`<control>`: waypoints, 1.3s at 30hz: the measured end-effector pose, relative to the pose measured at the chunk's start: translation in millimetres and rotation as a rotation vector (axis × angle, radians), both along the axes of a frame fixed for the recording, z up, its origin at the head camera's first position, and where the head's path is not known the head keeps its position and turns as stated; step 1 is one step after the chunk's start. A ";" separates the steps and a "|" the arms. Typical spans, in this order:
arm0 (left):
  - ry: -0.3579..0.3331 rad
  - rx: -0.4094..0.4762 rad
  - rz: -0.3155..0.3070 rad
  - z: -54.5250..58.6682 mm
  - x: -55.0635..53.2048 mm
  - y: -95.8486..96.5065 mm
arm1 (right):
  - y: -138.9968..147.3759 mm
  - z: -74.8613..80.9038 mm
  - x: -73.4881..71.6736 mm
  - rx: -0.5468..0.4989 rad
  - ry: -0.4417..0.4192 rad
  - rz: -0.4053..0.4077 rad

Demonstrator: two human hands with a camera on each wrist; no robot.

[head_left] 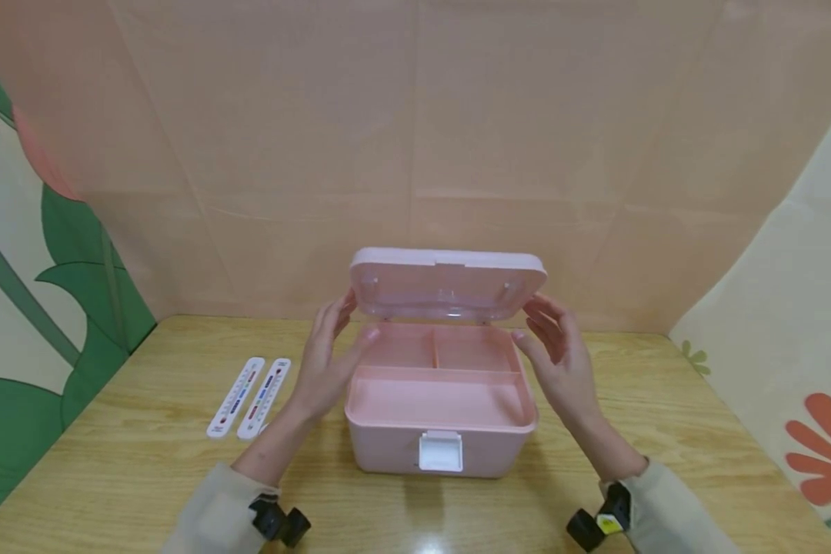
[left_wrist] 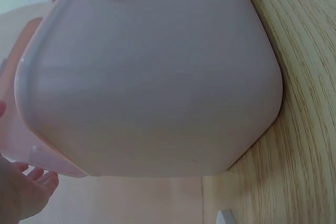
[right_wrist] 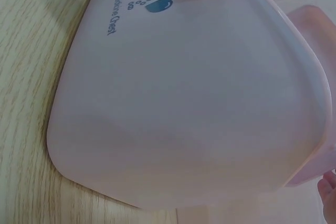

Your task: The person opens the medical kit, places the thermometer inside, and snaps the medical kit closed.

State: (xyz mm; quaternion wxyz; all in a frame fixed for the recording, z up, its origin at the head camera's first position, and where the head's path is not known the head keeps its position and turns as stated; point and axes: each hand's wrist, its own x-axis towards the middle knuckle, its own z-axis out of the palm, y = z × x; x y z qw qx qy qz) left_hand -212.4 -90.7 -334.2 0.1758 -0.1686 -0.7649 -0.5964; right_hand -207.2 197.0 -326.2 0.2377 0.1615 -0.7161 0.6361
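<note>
A pink medicine chest (head_left: 443, 450) stands on the table with its lid (head_left: 450, 285) raised and tilted back. A pink tray (head_left: 439, 400) with divided compartments shows inside, and a white latch (head_left: 440, 452) hangs at the front. My left hand (head_left: 328, 362) is at the lid's left side, fingertips at its edge and thumb held apart over the chest's rim. On the opposite side my right hand (head_left: 561, 362) has its fingers near the lid's right corner, thumb spread below. Both hands have loosely extended fingers; whether every fingertip touches the lid is unclear. "Medicine Chest" is printed on the front (right_wrist: 173, 93).
Left of the chest lie two white strips, one (head_left: 235, 398) beside the other (head_left: 265, 398), with printed scales like flat thermometers. My left forearm partly covers something white beside them. A beige sheet (head_left: 415, 154) hangs behind the wooden table (head_left: 637, 431).
</note>
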 end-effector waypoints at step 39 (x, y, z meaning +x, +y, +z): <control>-0.076 0.018 -0.074 -11.9 -21.0 1.1 | 0.2 -14.1 -24.3 0.197 -0.068 0.013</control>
